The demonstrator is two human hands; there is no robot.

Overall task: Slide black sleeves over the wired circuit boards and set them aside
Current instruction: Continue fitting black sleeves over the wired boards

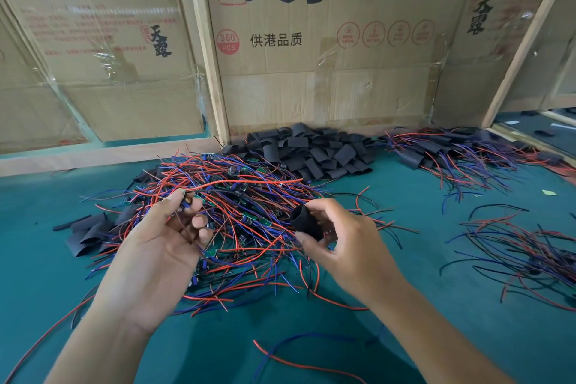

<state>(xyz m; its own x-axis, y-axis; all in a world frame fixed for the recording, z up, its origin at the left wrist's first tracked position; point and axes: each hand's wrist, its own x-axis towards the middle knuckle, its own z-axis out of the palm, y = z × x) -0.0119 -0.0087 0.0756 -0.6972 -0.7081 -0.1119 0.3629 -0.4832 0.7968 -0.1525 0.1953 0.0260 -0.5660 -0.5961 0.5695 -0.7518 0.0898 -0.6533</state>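
My left hand is palm up over the tangle of wired circuit boards, pinching one small board with red and blue wires between thumb and fingertips. My right hand grips a black sleeve, its open end turned toward the left hand. Sleeve and board are apart, about a hand's width between them. A heap of loose black sleeves lies at the back against the cardboard wall.
Sleeved boards with wires are piled at the back right. Another bundle of wires lies at the right. A few flat sleeves lie to the left. The green table is walled by cardboard.
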